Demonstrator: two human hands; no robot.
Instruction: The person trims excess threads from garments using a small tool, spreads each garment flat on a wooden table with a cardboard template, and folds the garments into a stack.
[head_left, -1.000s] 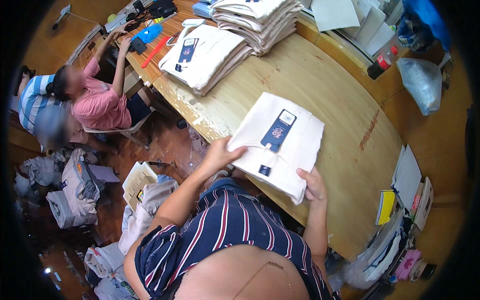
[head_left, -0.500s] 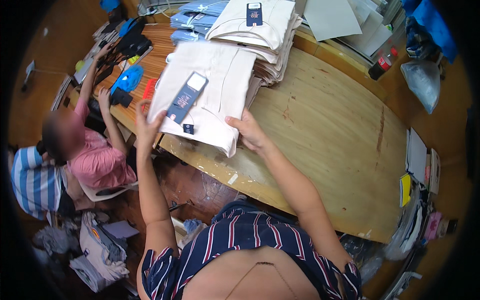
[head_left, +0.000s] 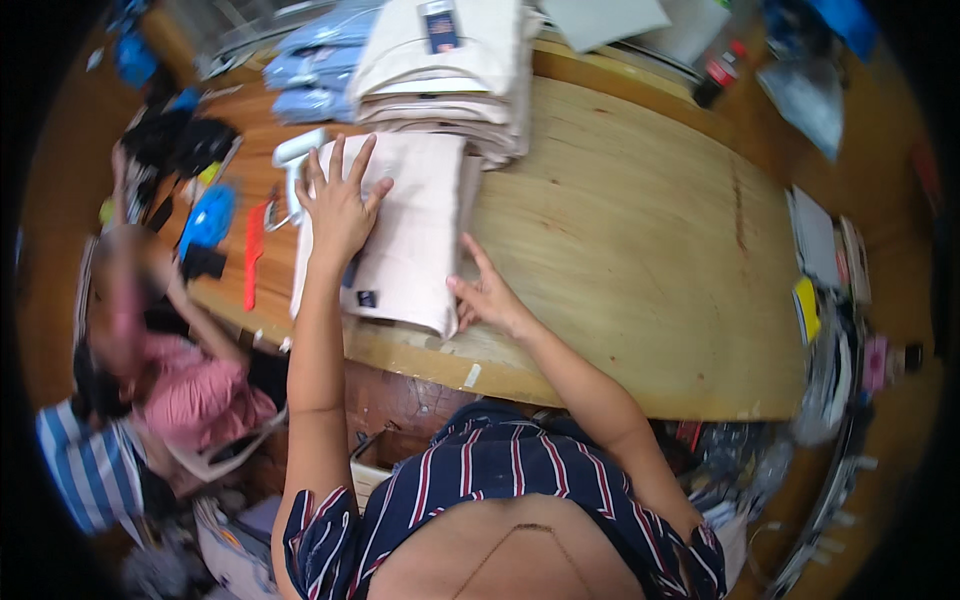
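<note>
in the head view, a folded cream garment point(head_left: 410, 240) lies on the worktop point(head_left: 620, 250) close to its near edge, between and under the two hands. the left hand point(head_left: 343, 215) is spread wide over the upper left part of the cloth, fingers fanned toward the far edge; whether its palm presses down cannot be told. its wrist partly covers a navy hang tag point(head_left: 350, 270), and a small navy label point(head_left: 367, 299) sits just beside the forearm. the right hand point(head_left: 490, 300) is at the garment's lower right edge, thumb and forefinger well parted, the thumb against the cloth, grasping nothing. just behind the garment rises a tall stack of folded cream garments point(head_left: 440, 75); a red comb-like tool point(head_left: 254, 255) lies left of the left hand.
</note>
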